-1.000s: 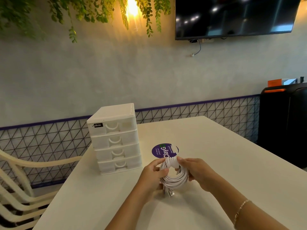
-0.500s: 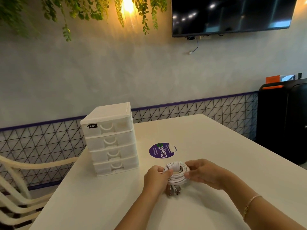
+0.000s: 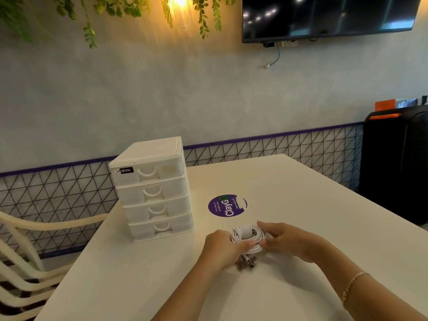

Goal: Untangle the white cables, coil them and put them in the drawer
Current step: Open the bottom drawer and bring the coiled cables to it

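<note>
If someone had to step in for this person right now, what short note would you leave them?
Left hand and right hand both grip the coiled white cables low over the table; plug ends stick out toward you.
Drawer unit stands to the left, all four drawers closed.
Done: cables coiled.
Left: open a drawer, put the coil in, close it.

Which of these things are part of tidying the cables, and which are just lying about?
Part of the job:
- coiled white cables, held by the left hand and right hand
- white drawer unit, all four drawers closed

Just lying about:
- purple round sticker on the table
- stacked chairs
- wall screen
</note>
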